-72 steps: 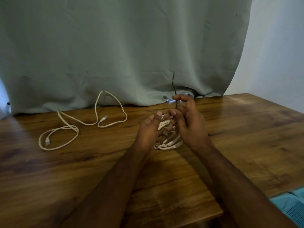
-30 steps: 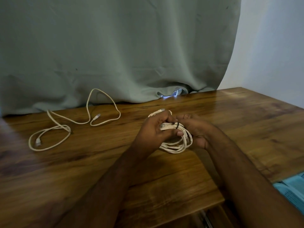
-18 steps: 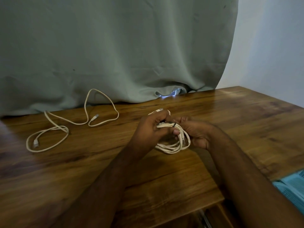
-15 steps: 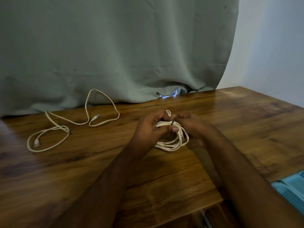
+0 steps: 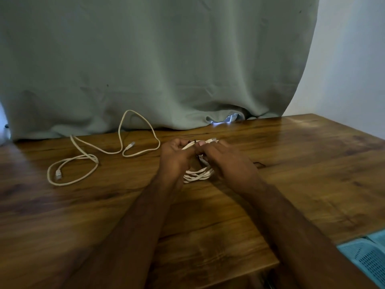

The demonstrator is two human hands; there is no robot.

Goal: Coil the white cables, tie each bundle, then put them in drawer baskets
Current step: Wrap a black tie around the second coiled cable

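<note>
Left hand (image 5: 174, 157): curled round the upper left of the coiled white cable (image 5: 199, 174), thumb and fingertips pinching the strands.
Right hand (image 5: 226, 161): fingers bent over the coil's upper right, gripping it, knuckles toward the camera.
Coiled white cable: several round loops of smooth, thin, rubbery cord, bunched into a flattish oval; lower loops resting on the table (image 5: 302, 174), upper part lifted between both hands; a pale plug tip poking out at the top.
Tie (image 5: 195, 142): thin, dark strand crossing the coil between the thumbs; too small and blurred to tell whether knotted.
Loose white cable (image 5: 87, 161): uncoiled, lying in slack curves on the table well to the left of the hands; one arch leaning against the curtain (image 5: 166, 59); clear boxy plugs at both ends.
Table: glossy brown wood with a streaky grain, catching a sheen at the far edge.
Curtain: matte grey-green cloth, softly creased, hem bunched on the table's far edge.
Basket (image 5: 366, 253): pale blue plastic with a perforated grid, at the lower right beside the table edge.
</note>
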